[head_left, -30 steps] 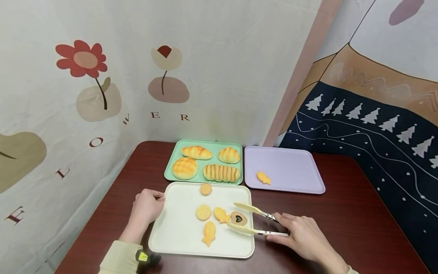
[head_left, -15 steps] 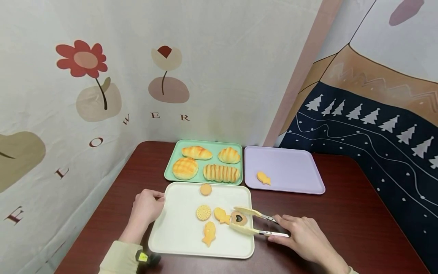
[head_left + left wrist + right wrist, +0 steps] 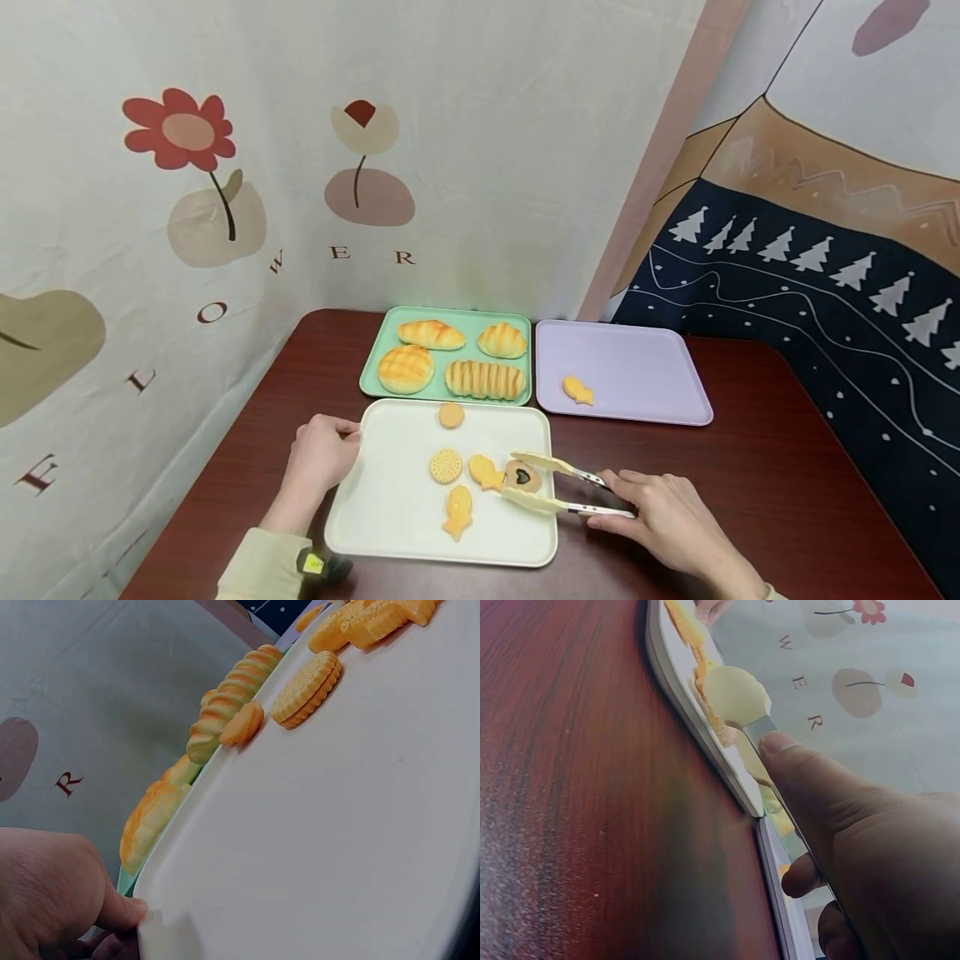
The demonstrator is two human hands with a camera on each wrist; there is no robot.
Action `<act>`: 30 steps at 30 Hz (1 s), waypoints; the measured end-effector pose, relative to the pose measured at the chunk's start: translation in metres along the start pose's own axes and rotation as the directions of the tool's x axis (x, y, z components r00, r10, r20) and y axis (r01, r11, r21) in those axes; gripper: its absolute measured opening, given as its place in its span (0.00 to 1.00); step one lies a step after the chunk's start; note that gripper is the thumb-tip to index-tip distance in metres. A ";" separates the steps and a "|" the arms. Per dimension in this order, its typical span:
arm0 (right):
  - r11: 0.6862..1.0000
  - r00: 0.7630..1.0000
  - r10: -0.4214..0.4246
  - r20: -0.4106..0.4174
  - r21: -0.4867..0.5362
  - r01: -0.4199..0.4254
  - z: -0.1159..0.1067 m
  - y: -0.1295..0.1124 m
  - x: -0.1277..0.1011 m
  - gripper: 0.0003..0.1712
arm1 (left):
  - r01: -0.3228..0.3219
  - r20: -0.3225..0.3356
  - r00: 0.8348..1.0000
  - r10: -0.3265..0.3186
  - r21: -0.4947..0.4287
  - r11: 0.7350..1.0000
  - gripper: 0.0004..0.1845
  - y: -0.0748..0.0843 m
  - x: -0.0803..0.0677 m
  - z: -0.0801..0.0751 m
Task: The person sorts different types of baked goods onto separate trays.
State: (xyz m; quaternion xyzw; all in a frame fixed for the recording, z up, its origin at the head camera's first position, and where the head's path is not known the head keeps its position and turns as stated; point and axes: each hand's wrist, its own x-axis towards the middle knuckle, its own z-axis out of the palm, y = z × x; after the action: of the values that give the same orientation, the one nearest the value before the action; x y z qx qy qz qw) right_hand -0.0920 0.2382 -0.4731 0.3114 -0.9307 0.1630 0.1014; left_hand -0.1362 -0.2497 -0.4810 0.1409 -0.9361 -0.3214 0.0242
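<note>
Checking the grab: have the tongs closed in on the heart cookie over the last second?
Yes. The tongs narrowed around the heart cookie; upper tip dropped toward it, against the still white tray.

Even, soft indoor light with faint shadows; the head view bows at its edges (wrist views dimmer, blurred close up)

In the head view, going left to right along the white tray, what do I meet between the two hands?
Left hand → round biscuit → fish cookie → heart cookie → tongs → right hand.
</note>
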 end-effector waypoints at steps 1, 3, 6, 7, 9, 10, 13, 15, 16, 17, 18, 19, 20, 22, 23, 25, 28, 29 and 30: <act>1.000 1.000 0.002 0.001 0.004 -0.002 -0.001 0.000 0.000 0.25 | 0.000 -0.001 1.000 0.000 0.001 1.000 0.13 0.000 0.000 0.000; 1.000 1.000 0.013 0.004 0.010 -0.013 -0.004 0.000 0.002 0.26 | -0.002 -0.001 1.000 0.002 0.002 1.000 0.13 -0.001 0.000 0.000; 0.999 0.999 0.038 0.021 0.025 -0.039 -0.009 -0.001 0.004 0.27 | -0.005 -0.001 1.000 0.005 0.001 1.000 0.13 -0.001 0.000 0.000; 0.998 0.999 0.047 0.024 0.029 -0.048 -0.011 -0.001 0.005 0.28 | -0.006 -0.001 1.000 0.006 0.002 1.000 0.13 -0.001 0.000 0.000; 0.998 0.998 0.057 0.026 0.032 -0.057 -0.015 0.000 0.007 0.29 | -0.008 0.002 1.000 0.008 0.002 1.000 0.13 -0.001 0.001 0.001; 0.998 0.998 0.059 0.027 0.033 -0.059 -0.017 0.000 0.008 0.29 | -0.009 0.003 1.000 0.009 0.002 1.000 0.13 -0.001 0.001 0.000; 0.998 0.999 0.051 0.017 0.025 -0.052 -0.023 0.000 0.012 0.30 | -0.009 0.007 1.000 0.009 0.004 1.000 0.13 -0.001 0.001 0.000; 0.999 0.999 0.038 0.006 0.021 -0.038 -0.027 0.001 0.015 0.30 | -0.009 0.008 1.000 0.009 0.004 1.000 0.13 0.000 0.001 -0.001; 0.999 0.999 0.033 0.000 0.018 -0.033 -0.029 0.002 0.017 0.30 | -0.007 0.008 1.000 0.007 0.003 1.000 0.13 0.000 0.001 -0.001; 1.000 1.000 0.022 -0.012 0.014 -0.022 -0.032 0.003 0.018 0.30 | -0.006 0.008 1.000 0.006 0.002 1.000 0.13 -0.001 0.001 -0.001; 1.000 1.000 0.016 -0.023 0.013 -0.016 -0.034 0.003 0.019 0.30 | -0.005 0.008 1.000 0.005 0.001 1.000 0.13 -0.001 0.001 -0.001; 1.000 0.999 0.015 -0.028 0.015 -0.015 -0.036 0.004 0.020 0.31 | -0.006 0.008 1.000 0.006 0.000 1.000 0.13 -0.001 0.001 -0.001; 1.000 0.999 0.018 -0.029 0.019 -0.017 -0.038 0.005 0.021 0.31 | -0.005 0.009 1.000 0.005 -0.001 1.000 0.13 -0.001 0.001 0.000; 0.999 0.999 0.034 -0.026 0.021 -0.033 -0.042 0.005 0.022 0.33 | -0.003 0.011 1.000 0.003 -0.003 1.000 0.13 -0.001 0.001 0.000; 0.999 0.999 0.043 -0.024 0.022 -0.042 -0.044 0.006 0.023 0.34 | -0.003 0.011 1.000 0.003 -0.003 1.000 0.13 -0.001 0.001 0.000; 0.998 0.998 0.064 -0.015 0.020 -0.064 -0.048 0.007 0.024 0.36 | -0.002 0.013 1.000 0.002 -0.003 1.000 0.13 -0.001 0.001 0.000; 0.997 0.997 0.071 -0.023 -0.003 -0.071 -0.054 0.010 0.025 0.36 | 0.000 0.015 1.000 0.000 -0.001 1.000 0.13 -0.001 0.002 0.000; 0.997 0.997 0.074 -0.026 -0.009 -0.074 -0.055 0.011 0.025 0.36 | 0.001 0.014 1.000 -0.001 -0.001 1.000 0.13 -0.001 0.002 0.000; 0.997 0.997 0.076 -0.031 -0.017 -0.077 -0.057 0.012 0.026 0.37 | 0.002 0.014 1.000 -0.002 0.000 1.000 0.12 -0.001 0.001 0.000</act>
State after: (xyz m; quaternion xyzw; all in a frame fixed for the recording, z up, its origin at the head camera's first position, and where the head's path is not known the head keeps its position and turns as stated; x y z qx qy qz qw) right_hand -0.1147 0.2543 -0.4162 0.2720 -0.9418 0.1629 0.1118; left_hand -0.1374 -0.2509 -0.4816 0.1397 -0.9361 -0.3222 0.0175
